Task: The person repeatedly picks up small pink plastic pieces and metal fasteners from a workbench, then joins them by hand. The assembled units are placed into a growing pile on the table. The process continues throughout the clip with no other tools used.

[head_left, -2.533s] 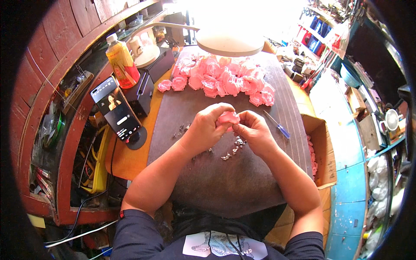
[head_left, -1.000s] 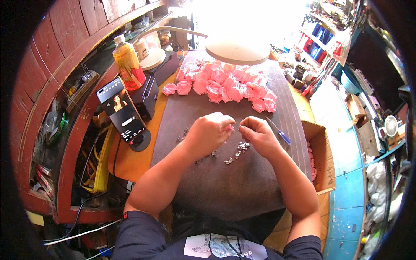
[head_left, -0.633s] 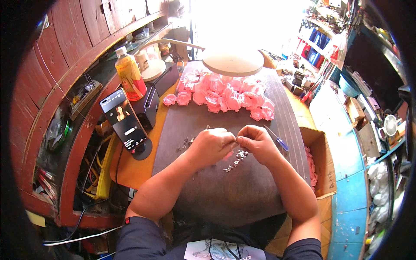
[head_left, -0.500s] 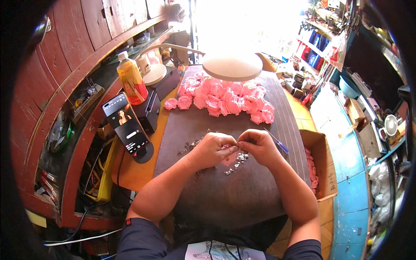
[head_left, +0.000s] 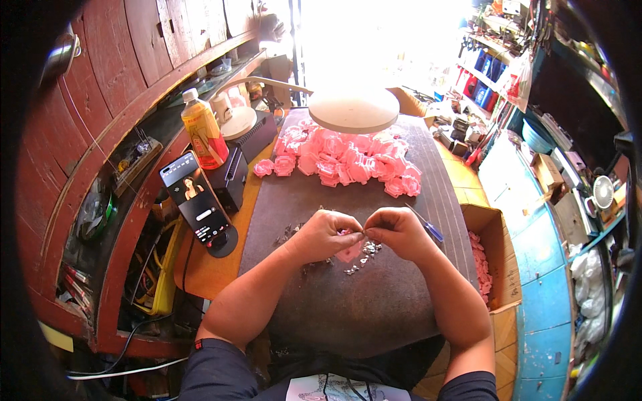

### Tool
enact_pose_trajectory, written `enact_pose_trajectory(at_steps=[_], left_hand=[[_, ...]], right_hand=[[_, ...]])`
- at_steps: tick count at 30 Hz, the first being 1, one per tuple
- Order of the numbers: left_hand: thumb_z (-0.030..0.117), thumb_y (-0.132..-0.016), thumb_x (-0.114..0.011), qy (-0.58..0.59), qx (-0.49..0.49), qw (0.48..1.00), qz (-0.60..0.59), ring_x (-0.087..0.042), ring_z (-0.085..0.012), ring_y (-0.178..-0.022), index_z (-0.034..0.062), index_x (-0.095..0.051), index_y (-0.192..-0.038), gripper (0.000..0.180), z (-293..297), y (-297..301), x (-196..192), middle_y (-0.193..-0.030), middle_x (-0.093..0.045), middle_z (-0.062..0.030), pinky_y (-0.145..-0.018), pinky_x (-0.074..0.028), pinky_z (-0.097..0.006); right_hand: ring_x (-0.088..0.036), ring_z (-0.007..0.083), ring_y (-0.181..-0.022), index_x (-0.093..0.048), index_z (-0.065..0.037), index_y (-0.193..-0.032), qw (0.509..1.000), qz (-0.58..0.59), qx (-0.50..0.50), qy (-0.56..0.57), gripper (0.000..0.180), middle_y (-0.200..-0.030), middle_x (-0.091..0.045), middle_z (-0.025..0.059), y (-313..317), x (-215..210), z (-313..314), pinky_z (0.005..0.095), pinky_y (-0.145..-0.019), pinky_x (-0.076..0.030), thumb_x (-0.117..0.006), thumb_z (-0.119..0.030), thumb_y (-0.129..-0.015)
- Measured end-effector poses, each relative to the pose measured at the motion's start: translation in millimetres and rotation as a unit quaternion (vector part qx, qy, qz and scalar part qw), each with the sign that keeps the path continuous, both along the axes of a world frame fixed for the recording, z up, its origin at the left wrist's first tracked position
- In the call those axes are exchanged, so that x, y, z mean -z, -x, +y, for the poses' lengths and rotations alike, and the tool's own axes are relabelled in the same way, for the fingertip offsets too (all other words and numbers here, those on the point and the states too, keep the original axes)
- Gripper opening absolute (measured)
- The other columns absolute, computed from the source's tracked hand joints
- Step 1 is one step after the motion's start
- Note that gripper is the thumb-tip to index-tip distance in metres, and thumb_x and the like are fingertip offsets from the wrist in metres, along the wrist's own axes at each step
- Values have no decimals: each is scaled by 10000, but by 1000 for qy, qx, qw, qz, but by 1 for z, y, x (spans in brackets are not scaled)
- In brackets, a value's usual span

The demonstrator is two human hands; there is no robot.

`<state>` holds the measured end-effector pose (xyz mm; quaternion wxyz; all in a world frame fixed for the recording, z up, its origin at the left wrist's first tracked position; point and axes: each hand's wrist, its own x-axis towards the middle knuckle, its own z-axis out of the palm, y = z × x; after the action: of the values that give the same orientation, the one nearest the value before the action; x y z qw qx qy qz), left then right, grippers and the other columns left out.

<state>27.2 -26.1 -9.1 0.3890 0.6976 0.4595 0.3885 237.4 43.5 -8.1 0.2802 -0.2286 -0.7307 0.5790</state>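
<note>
Over the middle of the dark work board point(head_left: 374, 301), my left hand point(head_left: 324, 235) and my right hand point(head_left: 399, 234) meet at their fingertips. Both are closed in a pinch, and whatever lies between the fingers is too small and covered to make out. A pink piece point(head_left: 350, 253) shows just below my left fingers; I cannot tell if it is held or lying on the board. Small silvery metal parts point(head_left: 364, 256) are scattered beneath my hands. Darker small parts point(head_left: 291, 231) lie beyond my left wrist. A blue-handled screwdriver point(head_left: 431, 230) rests right of my right hand.
A heap of pink flower-shaped pieces point(head_left: 348, 157) covers the board's far part, under a round white lamp point(head_left: 353, 110). At left stand a phone point(head_left: 197, 204) on a holder and a drink bottle point(head_left: 204, 130). A cardboard box point(head_left: 498, 260) with pink pieces sits at right.
The view has shifted slightly, so the lamp and heap appear a little lower. My hands stay pinched together in nearly the same place, with small finger movement.
</note>
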Motion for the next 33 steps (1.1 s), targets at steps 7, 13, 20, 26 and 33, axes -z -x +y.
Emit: enact_pose_trajectory(at_steps=[7, 13, 20, 26, 33], left_hand=[[103, -902, -689, 15, 18, 1000, 15, -579, -63, -723, -17, -718, -919, 125, 0, 0, -1, -745, -667, -14, -665, -487, -261], [112, -907, -695, -10, 24, 1000, 17, -576, -64, -738, -21, -715, -926, 136, 1, 1, 0, -757, -664, -14, -674, -483, -261], [117, -917, -686, -10, 9, 999, -33, -580, -63, -732, -4, -712, -955, 130, 3, -1, 2, -773, -682, -34, -672, -496, -267], [82, -973, -589, 41, -93, 987, -125, -609, -57, -710, -31, -666, -1130, 208, -3, -5, -5, -850, -666, -14, -618, -516, -221], [6, -934, -562, 30, -123, 981, -145, -643, -86, -690, -88, -578, -1243, 323, -3, -8, -9, -891, -675, -79, -619, -552, -237]], right_hand=[[-569, 64, -705, -688, 10, -896, 999, -35, -6, -40, 55, -761, -657, 14, -2, -4, 0, 256, -640, -491, -706, -29, -861], [-574, 68, -695, -688, 10, -899, 998, -37, -2, -52, 59, -752, -657, 14, -2, -4, 0, 260, -632, -492, -705, -31, -861], [-572, 66, -682, -684, 3, -902, 995, -34, 41, -88, 47, -734, -640, 1, 0, -8, -1, 253, -619, -490, -686, -40, -883], [-577, 71, -652, -669, 2, -922, 994, 65, 89, 28, 66, -751, -637, 7, -1, -5, 3, 237, -597, -492, -661, -63, -928], [-626, 138, -684, -676, 26, -892, 967, -1, 192, -165, 82, -762, -682, 91, 14, 2, -18, 308, -636, -502, -678, -52, -866]])
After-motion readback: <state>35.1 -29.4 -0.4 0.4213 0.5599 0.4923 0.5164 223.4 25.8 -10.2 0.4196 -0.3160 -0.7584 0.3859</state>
